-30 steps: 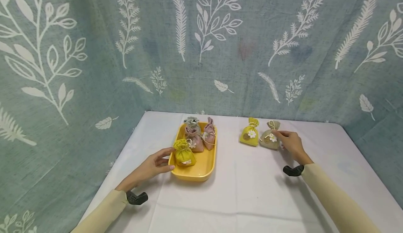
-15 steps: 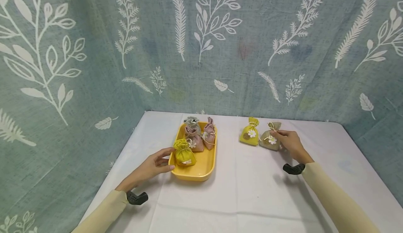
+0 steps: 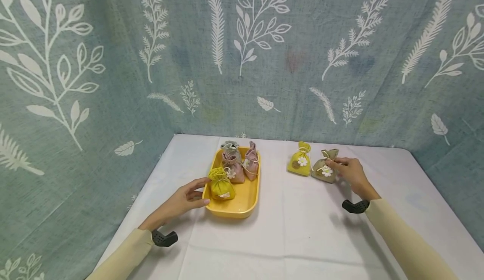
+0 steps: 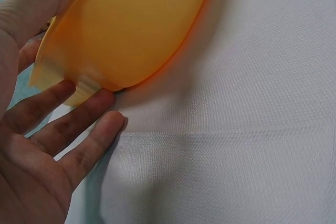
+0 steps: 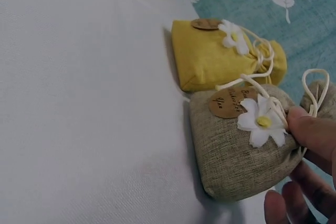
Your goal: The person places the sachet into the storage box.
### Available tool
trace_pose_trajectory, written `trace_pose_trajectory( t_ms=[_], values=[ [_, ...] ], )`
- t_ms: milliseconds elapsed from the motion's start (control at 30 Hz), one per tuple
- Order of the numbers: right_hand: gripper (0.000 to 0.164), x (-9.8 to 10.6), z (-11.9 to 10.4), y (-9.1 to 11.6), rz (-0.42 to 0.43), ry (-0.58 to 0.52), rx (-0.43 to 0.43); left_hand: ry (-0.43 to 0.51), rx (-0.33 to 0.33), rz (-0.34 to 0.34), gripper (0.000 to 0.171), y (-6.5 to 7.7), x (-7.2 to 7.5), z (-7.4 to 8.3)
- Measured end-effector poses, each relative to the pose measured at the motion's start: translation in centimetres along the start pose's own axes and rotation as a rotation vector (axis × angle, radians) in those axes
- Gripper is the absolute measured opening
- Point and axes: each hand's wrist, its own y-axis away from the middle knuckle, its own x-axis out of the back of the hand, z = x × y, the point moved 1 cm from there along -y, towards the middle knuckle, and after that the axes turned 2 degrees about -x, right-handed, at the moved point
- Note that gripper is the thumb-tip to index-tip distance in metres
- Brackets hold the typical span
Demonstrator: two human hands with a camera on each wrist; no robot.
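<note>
The right wrist view crops the top of the taupe drawstring pouch (image 5: 231, 156). The right hand (image 3: 353, 174) pinches its neck beside a yellow pouch (image 5: 202, 59); the left hand (image 3: 180, 199), fingers spread, touches the yellow tray (image 3: 245, 195).

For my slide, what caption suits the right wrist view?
Brown bag held at its neck in the right hand's grip, a yellow bag beside it on white cloth.
</note>
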Motion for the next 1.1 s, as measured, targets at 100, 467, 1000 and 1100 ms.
trace_pose_trajectory(
  t_ms=[100,467,1000,1100],
  values=[
    [0.072,-0.3,-0.3,0.3,0.03,-0.007,0.027,-0.001,-0.002,0.001,0.075,0.0,0.0,-0.1],
    [0.07,-0.6,-1.8,1.8,0.081,-0.022,0.076,-0.019,-0.013,-0.009,0.074,0.1,0.0,0.2],
    [0.054,-2.1,-4.3,3.7,0.033,-0.039,0.173,-0.026,-0.002,-0.001,0.074,0.2,0.1,0.3],
    [0.052,-2.4,-4.7,3.9,0.033,-0.041,0.179,-0.027,0.0,0.0,0.074,0.0,0.1,0.2]
  ],
)
